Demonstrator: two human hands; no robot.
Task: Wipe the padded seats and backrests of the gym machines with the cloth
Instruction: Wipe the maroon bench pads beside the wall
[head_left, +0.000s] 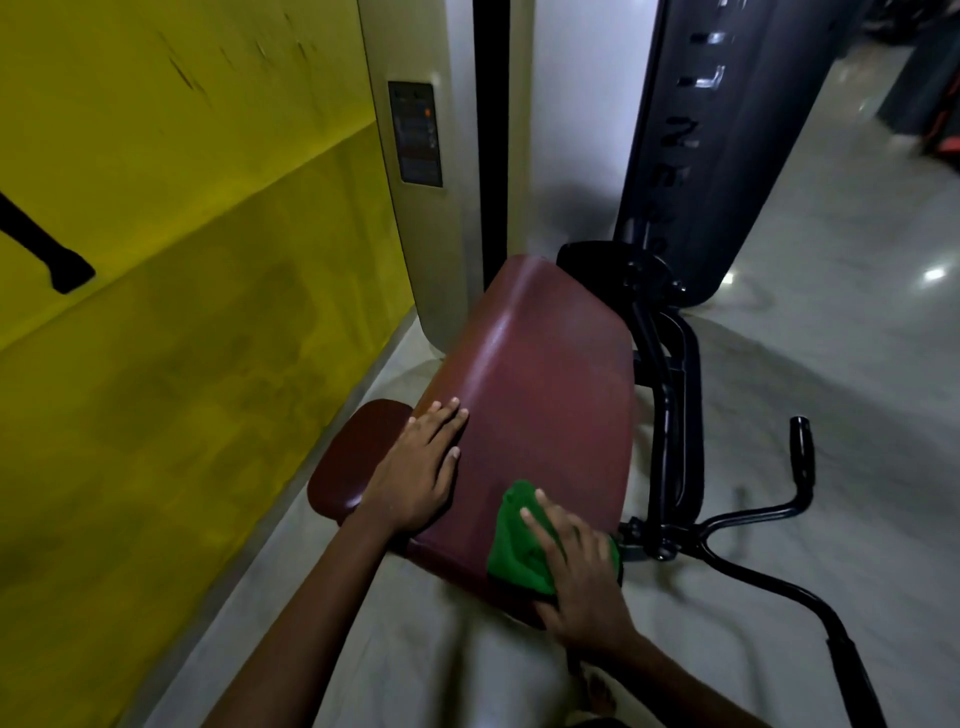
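Head view is showing me leaning over the maroon padded seat (540, 395), and I am taking that seat as my landmark for everything else. I am judging the step in hand to be wiping its top face, and to do it well I am thinking of long overlapping strokes running from the near edge of the seat toward its far rounded end, keeping the cloth flat so the whole palm is pressing, and not skipping the rolled edges. My right hand (582, 571) is lying spread on the green cloth (519, 551) at the seat's near right corner, fingers nearly straight, pressing it down rather than bunching it; part of the cloth is draping over the near edge. My left hand (421, 467) is resting flat and open on the seat's near left side, fingers straight, holding nothing, steadying me. A smaller maroon pad (353, 457) is sitting just beside the seat's left edge, not yet under the cloth. Black frame tubing (670, 395) is running along the seat's right side, and a yellow wall (182, 260) is standing well to its left
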